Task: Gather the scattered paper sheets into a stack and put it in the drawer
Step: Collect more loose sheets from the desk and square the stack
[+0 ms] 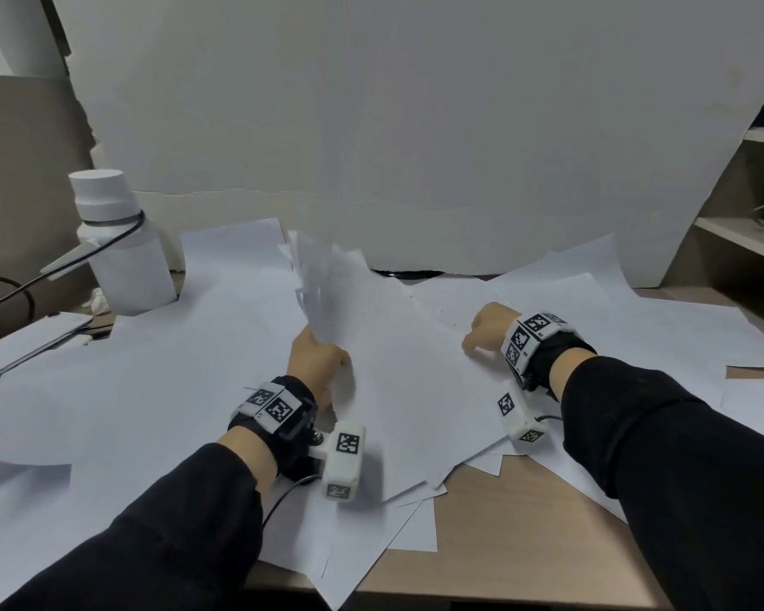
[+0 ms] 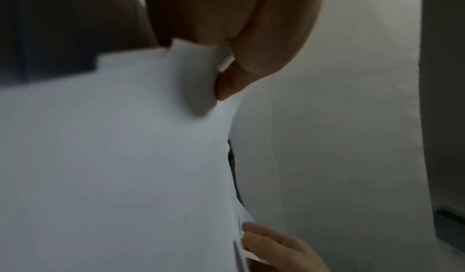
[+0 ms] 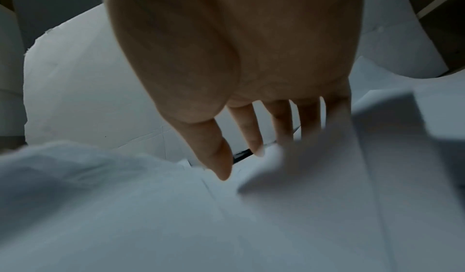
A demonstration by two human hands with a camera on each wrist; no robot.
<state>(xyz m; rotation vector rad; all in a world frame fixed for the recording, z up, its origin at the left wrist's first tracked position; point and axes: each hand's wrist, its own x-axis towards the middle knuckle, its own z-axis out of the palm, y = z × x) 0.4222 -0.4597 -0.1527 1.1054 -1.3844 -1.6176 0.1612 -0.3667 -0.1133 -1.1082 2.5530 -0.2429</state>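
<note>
White paper sheets (image 1: 186, 377) are lying scattered, overlapping, across the desk (image 1: 503, 535). The left hand (image 1: 316, 359) is pinching a raised, blurred sheet (image 1: 327, 293); the right hand (image 1: 488, 330), fingers extended, is touching the sheets.

My paper sheets (image 1: 186, 390) are plain white with a faint blue cast, on a light brown wood-grain tabletop (image 1: 503, 535). My sleeves (image 1: 662, 456) are black, my wrist bands (image 1: 279, 407) carry black-and-white square-patterned tags, and the bottle (image 1: 120, 258) is white.
</note>
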